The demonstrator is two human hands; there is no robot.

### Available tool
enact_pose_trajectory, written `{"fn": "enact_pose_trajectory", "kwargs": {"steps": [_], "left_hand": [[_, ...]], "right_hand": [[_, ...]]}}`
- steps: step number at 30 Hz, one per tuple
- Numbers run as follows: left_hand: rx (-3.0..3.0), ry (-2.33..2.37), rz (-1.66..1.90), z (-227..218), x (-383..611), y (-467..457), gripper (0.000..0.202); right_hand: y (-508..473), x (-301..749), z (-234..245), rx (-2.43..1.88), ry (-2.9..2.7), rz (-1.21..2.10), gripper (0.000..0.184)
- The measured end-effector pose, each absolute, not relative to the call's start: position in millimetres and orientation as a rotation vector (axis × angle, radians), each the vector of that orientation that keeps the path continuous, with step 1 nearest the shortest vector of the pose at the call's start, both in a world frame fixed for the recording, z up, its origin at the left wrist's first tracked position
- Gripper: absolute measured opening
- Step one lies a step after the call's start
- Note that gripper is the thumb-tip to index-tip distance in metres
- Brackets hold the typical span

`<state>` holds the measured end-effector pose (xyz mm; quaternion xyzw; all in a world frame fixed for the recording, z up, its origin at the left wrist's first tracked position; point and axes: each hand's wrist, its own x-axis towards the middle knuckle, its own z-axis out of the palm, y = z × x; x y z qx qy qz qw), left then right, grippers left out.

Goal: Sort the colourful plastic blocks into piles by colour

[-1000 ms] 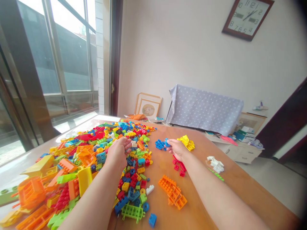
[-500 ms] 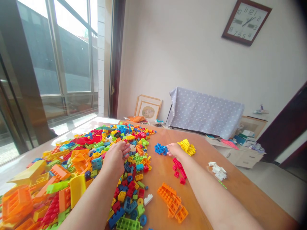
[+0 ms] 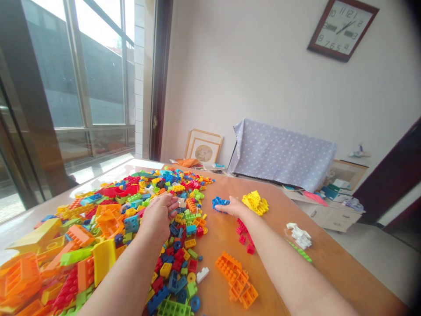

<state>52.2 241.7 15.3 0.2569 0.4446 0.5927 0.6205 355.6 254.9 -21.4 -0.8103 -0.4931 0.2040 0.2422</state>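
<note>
A wooden table (image 3: 332,267) carries a big mixed pile of coloured plastic bricks (image 3: 108,228) on its left half. My left hand (image 3: 159,217) rests on that pile with its fingers curled inward, beside a white brick (image 3: 181,204); what it holds, if anything, is hidden. My right hand (image 3: 232,207) lies flat with fingers stretched onto a small heap of blue bricks (image 3: 217,202). Just right of it sits a yellow heap (image 3: 255,202). Red bricks (image 3: 245,232) lie under my right forearm.
Sorted heaps on the table's right half: orange bricks (image 3: 237,276), white bricks (image 3: 297,233), a green strip (image 3: 301,253). Behind the table stand a polka-dot covered object (image 3: 283,153), picture frames (image 3: 202,147) and a cluttered low cabinet (image 3: 332,199). A large window (image 3: 82,79) is at left.
My right hand, which held a blue brick above the blue heap, has come down and now lies flat on that heap. My left hand has hardly moved on the mixed pile.
</note>
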Motion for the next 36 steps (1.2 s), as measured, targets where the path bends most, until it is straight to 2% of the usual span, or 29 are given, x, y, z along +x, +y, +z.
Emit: {"fn": "enact_pose_trajectory", "kwargs": {"steps": [3, 5, 18, 24, 26, 30, 36], "left_hand": [[0.596, 1.024, 1.359, 14, 52, 242, 0.022], [0.596, 1.033, 1.359, 12, 51, 244, 0.023], [0.596, 1.031, 1.355, 9, 50, 245, 0.023], [0.601, 1.042, 1.358, 9, 50, 245, 0.022], [0.6, 1.043, 1.361, 9, 51, 245, 0.022], [0.594, 1.028, 1.371, 10, 52, 244, 0.021], [0.586, 1.024, 1.367, 13, 51, 243, 0.019]], "right_hand": [[264, 345, -23, -2.383, -1.494, 0.433, 0.113], [269, 339, -25, -2.426, -1.487, 0.398, 0.111], [304, 337, -35, -2.42, -1.288, 0.276, 0.064], [305, 354, -36, -2.316, -1.25, 0.277, 0.06], [299, 361, -31, -2.28, -1.229, 0.279, 0.053], [283, 369, -23, -2.196, -1.227, 0.434, 0.03], [267, 357, -24, -2.051, -1.229, 0.842, 0.02]]}}
